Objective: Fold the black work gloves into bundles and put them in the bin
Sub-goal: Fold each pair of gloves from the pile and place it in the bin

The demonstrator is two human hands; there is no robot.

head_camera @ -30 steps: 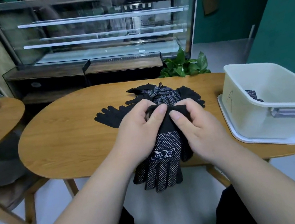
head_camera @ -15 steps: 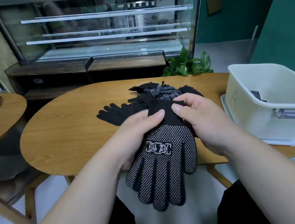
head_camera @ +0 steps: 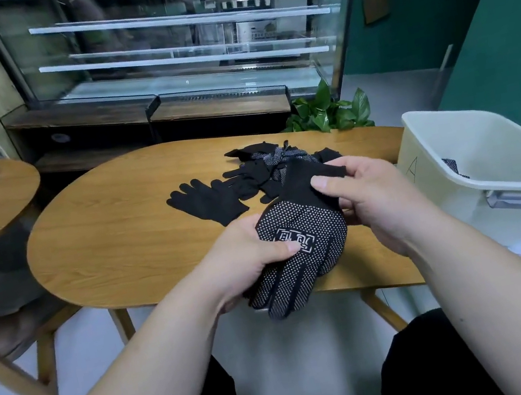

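Left hand (head_camera: 249, 262) pinches the dotted gloves (head_camera: 300, 253) at the palm, right hand (head_camera: 367, 199) grips the cuff at 12 o'clock, probably to fold it. Bin (head_camera: 495, 156) waits at 3 o'clock.

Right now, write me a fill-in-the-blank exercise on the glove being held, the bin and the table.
The right hand pinches the black white-dotted work glove by its ____.
The white plastic bin stands on the oval wooden table at the person's ____ side.
The letter drawn on the bin's wall is ____.
Missing words: cuff; right; A.
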